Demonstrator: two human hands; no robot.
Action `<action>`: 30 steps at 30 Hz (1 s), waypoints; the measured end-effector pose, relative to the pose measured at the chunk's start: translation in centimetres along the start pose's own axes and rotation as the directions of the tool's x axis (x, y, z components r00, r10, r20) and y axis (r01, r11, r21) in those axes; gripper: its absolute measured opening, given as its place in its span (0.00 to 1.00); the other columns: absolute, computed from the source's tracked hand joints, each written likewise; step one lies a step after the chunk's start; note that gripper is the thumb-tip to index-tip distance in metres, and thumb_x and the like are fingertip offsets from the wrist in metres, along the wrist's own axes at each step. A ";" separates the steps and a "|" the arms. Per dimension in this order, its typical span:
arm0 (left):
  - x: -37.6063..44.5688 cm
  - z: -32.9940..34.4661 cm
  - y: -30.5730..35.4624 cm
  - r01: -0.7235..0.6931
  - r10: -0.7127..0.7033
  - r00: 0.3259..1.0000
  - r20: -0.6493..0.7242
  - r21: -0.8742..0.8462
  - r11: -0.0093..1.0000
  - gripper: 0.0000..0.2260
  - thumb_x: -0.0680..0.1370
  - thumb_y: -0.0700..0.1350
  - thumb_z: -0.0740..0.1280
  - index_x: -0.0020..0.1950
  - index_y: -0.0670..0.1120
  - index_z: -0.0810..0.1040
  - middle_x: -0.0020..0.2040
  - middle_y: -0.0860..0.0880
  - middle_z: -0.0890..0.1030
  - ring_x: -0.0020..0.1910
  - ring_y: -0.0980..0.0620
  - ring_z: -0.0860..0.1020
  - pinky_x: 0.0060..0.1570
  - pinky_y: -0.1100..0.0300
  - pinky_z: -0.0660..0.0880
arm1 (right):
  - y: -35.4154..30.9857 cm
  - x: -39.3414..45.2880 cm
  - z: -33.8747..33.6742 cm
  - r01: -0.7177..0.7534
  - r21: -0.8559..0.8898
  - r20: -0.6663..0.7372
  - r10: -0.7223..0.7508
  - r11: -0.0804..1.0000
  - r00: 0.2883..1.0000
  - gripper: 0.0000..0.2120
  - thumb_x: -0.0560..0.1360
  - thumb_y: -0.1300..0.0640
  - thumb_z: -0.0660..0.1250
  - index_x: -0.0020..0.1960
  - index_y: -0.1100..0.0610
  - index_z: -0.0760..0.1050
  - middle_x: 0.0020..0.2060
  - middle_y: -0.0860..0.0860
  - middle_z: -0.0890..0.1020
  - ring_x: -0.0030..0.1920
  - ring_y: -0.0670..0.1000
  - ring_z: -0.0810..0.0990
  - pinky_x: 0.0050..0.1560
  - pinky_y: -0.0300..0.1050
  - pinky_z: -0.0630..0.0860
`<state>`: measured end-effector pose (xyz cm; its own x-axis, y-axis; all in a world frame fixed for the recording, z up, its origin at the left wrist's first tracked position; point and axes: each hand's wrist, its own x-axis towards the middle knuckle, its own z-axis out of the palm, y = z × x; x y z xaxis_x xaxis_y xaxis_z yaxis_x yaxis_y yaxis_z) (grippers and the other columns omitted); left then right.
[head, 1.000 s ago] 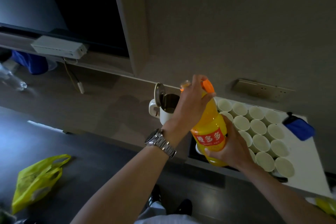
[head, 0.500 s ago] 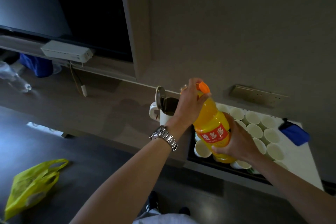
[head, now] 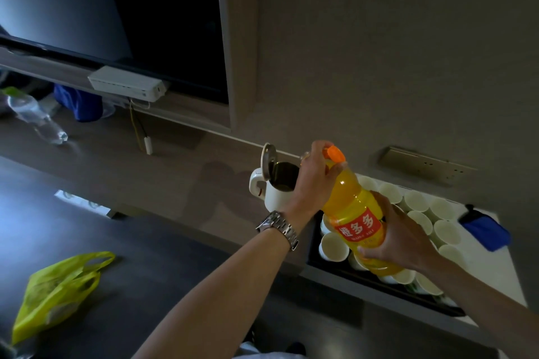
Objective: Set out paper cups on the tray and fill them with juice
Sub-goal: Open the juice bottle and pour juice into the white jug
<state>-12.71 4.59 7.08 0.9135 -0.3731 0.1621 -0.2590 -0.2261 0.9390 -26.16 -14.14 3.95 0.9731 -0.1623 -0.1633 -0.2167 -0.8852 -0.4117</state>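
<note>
An orange juice bottle [head: 354, 213] with a red label is held tilted above the tray. My right hand [head: 402, 237] grips its lower body. My left hand [head: 316, 176], with a metal watch on the wrist, curls round the neck and the orange cap [head: 335, 153]. Under the bottle, several white paper cups [head: 444, 230] stand close together, empty, on the black tray [head: 313, 248]. The bottle and my right hand hide some of the cups.
A white electric kettle [head: 275, 197] with its lid up stands just left of the tray. A blue pouch [head: 485, 230] lies on the white counter at right. A wall socket plate [head: 423, 165] sits behind the cups. A yellow-green bag [head: 55, 291] lies on the floor.
The view has shifted slightly, bringing the near edge of the tray into sight. Both hands keep their hold on the bottle, the left still at the cap.
</note>
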 end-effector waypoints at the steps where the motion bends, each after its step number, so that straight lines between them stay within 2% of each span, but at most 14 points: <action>1: 0.0 0.1 -0.2 0.006 -0.006 1.000 -0.002 -0.002 1.000 0.17 0.80 0.49 0.69 0.66 0.52 0.67 0.57 0.49 0.78 0.56 0.53 0.77 0.56 0.54 0.78 | -0.1 0.0 -0.1 0.003 -0.007 0.006 -0.003 1.000 1.000 0.63 0.53 0.29 0.80 0.78 0.41 0.48 0.66 0.48 0.75 0.54 0.47 0.77 0.47 0.43 0.72; 5: -0.1 0.3 -0.8 0.028 -0.029 0.999 -0.027 -0.022 0.999 0.17 0.80 0.48 0.70 0.65 0.52 0.68 0.56 0.50 0.80 0.55 0.52 0.78 0.56 0.51 0.78 | -0.3 -0.2 -0.3 0.004 -0.022 0.025 -0.004 1.000 1.000 0.62 0.53 0.29 0.79 0.77 0.40 0.49 0.64 0.47 0.76 0.51 0.45 0.75 0.45 0.41 0.72; 9: -0.3 0.4 -1.0 0.066 -0.068 0.998 -0.020 -0.063 0.996 0.17 0.80 0.47 0.70 0.66 0.49 0.69 0.56 0.49 0.79 0.54 0.53 0.78 0.55 0.56 0.77 | -0.1 -0.2 0.0 -0.003 -0.070 0.040 0.005 0.998 0.999 0.65 0.52 0.25 0.76 0.78 0.39 0.45 0.65 0.48 0.76 0.58 0.52 0.79 0.50 0.47 0.78; 11: -0.4 0.4 -1.2 0.068 -0.070 0.997 -0.023 -0.065 0.996 0.16 0.80 0.47 0.70 0.66 0.48 0.69 0.56 0.49 0.80 0.54 0.53 0.78 0.53 0.58 0.77 | 0.1 -0.3 0.1 -0.008 -0.091 0.045 0.012 0.996 0.999 0.66 0.51 0.23 0.75 0.78 0.38 0.44 0.65 0.49 0.76 0.58 0.53 0.80 0.51 0.49 0.79; 16: -0.6 0.4 -1.7 0.092 -0.094 0.995 -0.017 -0.071 0.993 0.16 0.81 0.46 0.69 0.66 0.48 0.69 0.55 0.48 0.80 0.54 0.52 0.79 0.54 0.54 0.78 | 0.3 -0.3 0.1 -0.004 -0.123 0.056 0.011 0.992 0.998 0.66 0.50 0.23 0.75 0.77 0.37 0.43 0.62 0.48 0.77 0.54 0.52 0.80 0.49 0.52 0.81; 22: -0.8 0.6 -2.1 0.108 -0.109 0.994 -0.008 -0.087 0.990 0.16 0.81 0.46 0.69 0.67 0.47 0.69 0.56 0.48 0.79 0.54 0.53 0.78 0.52 0.60 0.76 | 0.3 -0.3 0.2 -0.013 -0.163 0.069 0.025 0.987 0.997 0.66 0.51 0.22 0.74 0.78 0.39 0.43 0.61 0.48 0.77 0.54 0.51 0.80 0.49 0.50 0.80; 26: -0.8 0.7 -2.3 0.126 -0.127 0.992 -0.009 -0.092 0.988 0.17 0.81 0.45 0.69 0.67 0.46 0.69 0.56 0.49 0.79 0.53 0.54 0.77 0.48 0.66 0.73 | 0.5 -0.1 0.2 -0.026 -0.197 0.083 0.043 0.980 0.996 0.68 0.50 0.21 0.73 0.78 0.39 0.40 0.61 0.49 0.76 0.55 0.52 0.80 0.50 0.53 0.80; 30: -0.6 0.9 -2.7 0.125 -0.127 0.992 -0.015 -0.083 0.989 0.16 0.81 0.46 0.69 0.67 0.46 0.70 0.55 0.49 0.80 0.51 0.57 0.77 0.48 0.64 0.74 | 0.5 0.0 0.1 -0.034 -0.210 0.092 0.054 0.977 0.994 0.68 0.50 0.21 0.73 0.79 0.39 0.40 0.62 0.49 0.76 0.56 0.53 0.80 0.52 0.54 0.80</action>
<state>-12.88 4.66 4.22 0.9437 -0.3276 0.0465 -0.1159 -0.1957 0.9738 -26.28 -14.57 3.65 0.9486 -0.1691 -0.2675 -0.2282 -0.9511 -0.2081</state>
